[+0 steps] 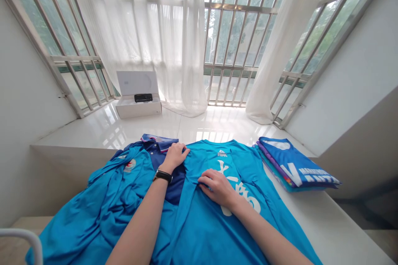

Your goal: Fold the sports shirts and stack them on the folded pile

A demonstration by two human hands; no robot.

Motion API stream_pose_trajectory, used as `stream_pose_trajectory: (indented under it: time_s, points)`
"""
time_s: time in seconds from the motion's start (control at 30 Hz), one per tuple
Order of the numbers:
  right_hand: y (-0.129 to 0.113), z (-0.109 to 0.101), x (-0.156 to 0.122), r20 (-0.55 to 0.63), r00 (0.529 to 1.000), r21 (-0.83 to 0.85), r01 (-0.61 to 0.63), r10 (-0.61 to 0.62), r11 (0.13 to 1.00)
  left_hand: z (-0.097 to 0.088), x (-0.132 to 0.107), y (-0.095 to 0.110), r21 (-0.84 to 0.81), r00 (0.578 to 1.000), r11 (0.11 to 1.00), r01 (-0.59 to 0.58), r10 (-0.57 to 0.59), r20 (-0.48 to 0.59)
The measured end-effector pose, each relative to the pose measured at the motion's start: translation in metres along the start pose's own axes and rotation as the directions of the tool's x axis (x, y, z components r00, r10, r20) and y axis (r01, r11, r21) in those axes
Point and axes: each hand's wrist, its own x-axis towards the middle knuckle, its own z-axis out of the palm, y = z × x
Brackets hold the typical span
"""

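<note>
A bright blue shirt (pixel 214 232) with white lettering lies spread out in front of me, its neckline towards the window. At the shirt's left shoulder, my left hand (pixel 175 157), with a black band on the wrist, has its fingers closed on the fabric. Lower down, my right hand (pixel 219 189) rests over the printed front, its bent fingers gripping a fold of the sleeve. Part of the lettering is covered by this hand. To the left, a rumpled blue garment (pixel 108 198) with a small round emblem lies partly over a navy polo shirt (pixel 158 155).
A stack of folded shirts (pixel 295 165) sits at the right edge. At the back left, an open white box (pixel 139 109) holds a black device (pixel 143 97). Sheer curtains (pixel 161 41) hang before the barred window. A white curved rail (pixel 23 234) enters at lower left.
</note>
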Motion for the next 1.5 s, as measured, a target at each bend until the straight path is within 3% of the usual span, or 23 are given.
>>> stream_pose_trajectory:
  time_s: [0.17, 0.33, 0.6, 0.73, 0.9, 1.03, 1.17, 1.33, 1.43, 1.5]
  points:
    - [0.003, -0.004, 0.000, -0.046, 0.998, -0.059, 0.044, -0.047, 0.997, -0.002, 0.005, 0.001, -0.113, 0.996, 0.990, 0.083, -0.087, -0.026]
    - [0.005, -0.009, -0.001, -0.010, 0.998, -0.070, 0.062, -0.063, 0.996, -0.006, 0.003, 0.001, 0.024, 0.988, 0.988, 0.152, -0.152, -0.016]
    - [0.002, -0.004, -0.001, 0.040, 0.999, 0.025, 0.018, -0.019, 1.000, -0.005, -0.002, 0.007, 0.065, 0.997, 0.994, 0.082, -0.083, 0.007]
    - [0.000, -0.002, -0.001, 0.038, 0.999, 0.084, 0.006, -0.010, 0.996, -0.002, -0.002, 0.024, 0.056, 0.998, 0.997, -0.045, 0.047, -0.036]
    - [0.002, -0.003, 0.001, -0.014, 0.977, 0.263, -0.200, 0.211, 0.944, 0.003, -0.003, 0.038, 0.003, 0.987, 0.988, -0.158, 0.157, 0.043]
    - [0.008, -0.006, 0.004, -0.062, 0.897, 0.441, -0.370, 0.439, 0.818, 0.003, -0.004, 0.037, 0.093, 0.986, 0.989, -0.116, 0.104, 0.127]
    - [0.012, -0.008, 0.007, -0.031, 0.842, 0.508, -0.451, 0.539, 0.734, 0.003, -0.005, 0.039, 0.222, 0.985, 0.972, -0.072, 0.034, 0.171]
    - [0.020, -0.002, 0.006, -0.003, 0.795, 0.534, -0.512, 0.607, 0.673, 0.006, -0.002, 0.036, 0.051, 0.983, 0.993, -0.110, 0.101, 0.153]
    - [0.024, 0.001, 0.004, -0.014, 0.795, 0.545, -0.502, 0.606, 0.671, 0.006, 0.000, 0.033, -0.199, 0.971, 0.964, -0.178, 0.205, 0.125]
    - [0.025, -0.001, 0.003, 0.003, 0.812, 0.547, -0.490, 0.584, 0.679, 0.006, 0.001, 0.034, -0.401, 0.963, 0.895, -0.196, 0.253, 0.096]
